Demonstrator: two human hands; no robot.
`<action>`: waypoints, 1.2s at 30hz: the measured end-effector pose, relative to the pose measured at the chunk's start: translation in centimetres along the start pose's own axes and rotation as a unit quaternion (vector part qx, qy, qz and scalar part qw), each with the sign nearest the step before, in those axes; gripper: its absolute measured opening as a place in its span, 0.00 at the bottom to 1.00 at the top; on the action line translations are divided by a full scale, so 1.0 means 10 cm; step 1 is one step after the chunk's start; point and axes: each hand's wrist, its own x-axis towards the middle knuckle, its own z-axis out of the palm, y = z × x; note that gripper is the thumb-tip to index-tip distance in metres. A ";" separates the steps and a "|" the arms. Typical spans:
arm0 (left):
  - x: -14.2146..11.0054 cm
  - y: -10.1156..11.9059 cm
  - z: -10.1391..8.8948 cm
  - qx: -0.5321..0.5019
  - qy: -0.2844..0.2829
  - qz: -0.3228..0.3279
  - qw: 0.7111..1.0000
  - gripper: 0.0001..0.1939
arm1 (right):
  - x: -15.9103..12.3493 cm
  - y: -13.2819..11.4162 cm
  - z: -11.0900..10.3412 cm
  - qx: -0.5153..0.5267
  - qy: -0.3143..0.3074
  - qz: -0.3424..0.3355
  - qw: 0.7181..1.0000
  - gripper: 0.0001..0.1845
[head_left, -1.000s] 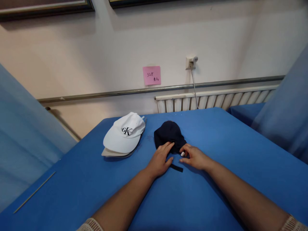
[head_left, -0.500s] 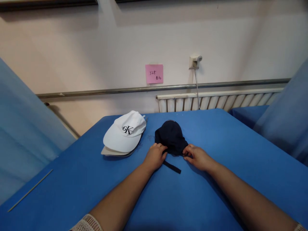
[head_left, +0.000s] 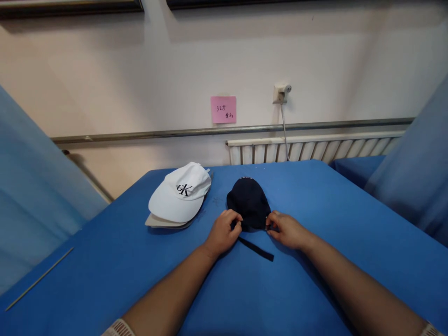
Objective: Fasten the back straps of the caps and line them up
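Note:
A dark navy cap (head_left: 248, 200) lies on the blue-covered table between my hands, its rounded crown toward the wall. My left hand (head_left: 225, 232) pinches the cap's near left edge, thumb against fingers. From beneath that hand a loose dark strap (head_left: 257, 248) runs out to the right over the cover. At the near right edge of the cap, my right hand (head_left: 284, 229) is closed on the rim, where a small shiny bit shows at the fingertips. To the left rests a white cap (head_left: 184, 192) with black letters, on top of other caps of which only grey and beige brims show.
The blue table cover (head_left: 308, 289) stretches to the wall. A thin stick (head_left: 39, 279) lies at the left edge. Light blue curtains (head_left: 38, 196) hang on both sides. Behind the table are a radiator (head_left: 311, 148), a rail (head_left: 175, 133), a plugged socket (head_left: 281, 94) and a pink note (head_left: 223, 110).
The navy cap's crown looks fuller and rounder, its near edge lying flatter. The strap's free end has shifted right and nearer to me. Both hands keep their grip on the cap.

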 end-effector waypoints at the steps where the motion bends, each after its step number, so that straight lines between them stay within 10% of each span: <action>1: 0.00 -0.02 0.01 -0.003 0.000 -0.008 1.000 0.05 | 0.00 0.00 -0.01 0.002 0.002 0.003 1.000 0.10; 14: -0.09 0.16 -0.08 -0.095 0.134 0.003 0.986 0.03 | -0.01 -0.12 -0.02 0.377 0.030 0.032 0.925 0.11; 24: -0.13 0.25 -0.07 -0.052 0.086 0.105 0.989 0.10 | -0.03 -0.19 -0.06 0.393 0.093 0.022 0.914 0.15; 28: -0.17 0.42 -0.11 -0.002 -0.022 0.198 0.980 0.18 | -0.01 -0.21 -0.03 0.412 0.079 0.034 0.907 0.16; 36: -0.09 0.23 0.07 0.080 -0.078 0.067 0.991 0.24 | 0.02 -0.10 0.09 0.421 0.025 0.041 0.906 0.18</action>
